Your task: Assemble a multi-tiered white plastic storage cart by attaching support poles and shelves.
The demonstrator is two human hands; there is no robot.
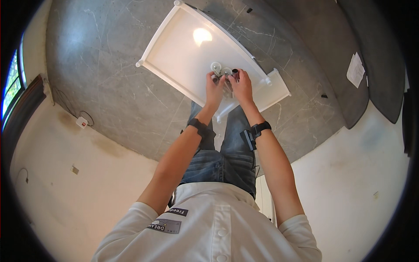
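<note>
My left hand and my right hand are close together over a white rimmed shelf panel. Between and beyond the fingers lie small round pale pieces with clear or whitish discs, one disc left and another disc beside it. The left fingers are closed around something small that they mostly hide. By the right fingertips is a short dark cylinder; the right thumb and fingers are curled around a small piece there. The exact kind of these pieces is too small to tell.
A second white panel is at the right under the first. Grey marbled tile floor surrounds them. A dark grey sofa-like piece with a white sheet of paper stands right. A white power strip with a cable lies left.
</note>
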